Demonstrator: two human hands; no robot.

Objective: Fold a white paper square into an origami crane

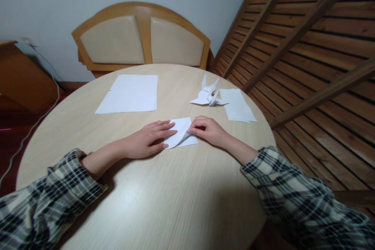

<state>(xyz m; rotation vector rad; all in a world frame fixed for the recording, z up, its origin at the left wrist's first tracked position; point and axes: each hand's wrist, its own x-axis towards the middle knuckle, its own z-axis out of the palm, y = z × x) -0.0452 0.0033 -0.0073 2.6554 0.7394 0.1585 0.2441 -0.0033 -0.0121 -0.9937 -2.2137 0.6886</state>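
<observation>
A small folded white paper (179, 129) lies on the round wooden table between my hands. My left hand (149, 139) rests flat on its left part, fingers spread and pointing right. At its right side my right hand (206, 129) pinches a lifted corner between thumb and index finger, so the top layer curls up from the layer below. Beyond my right hand stand folded white paper cranes (209, 93), close together with pointed tips upward.
On the pale table (164, 191), a stack of large white sheets (130, 93) lies at the back left and smaller white sheets (238, 104) at the right edge. Behind stand a headboard (143, 39) and a slatted wooden panel (316, 54). A cable (27, 133) runs down at the left.
</observation>
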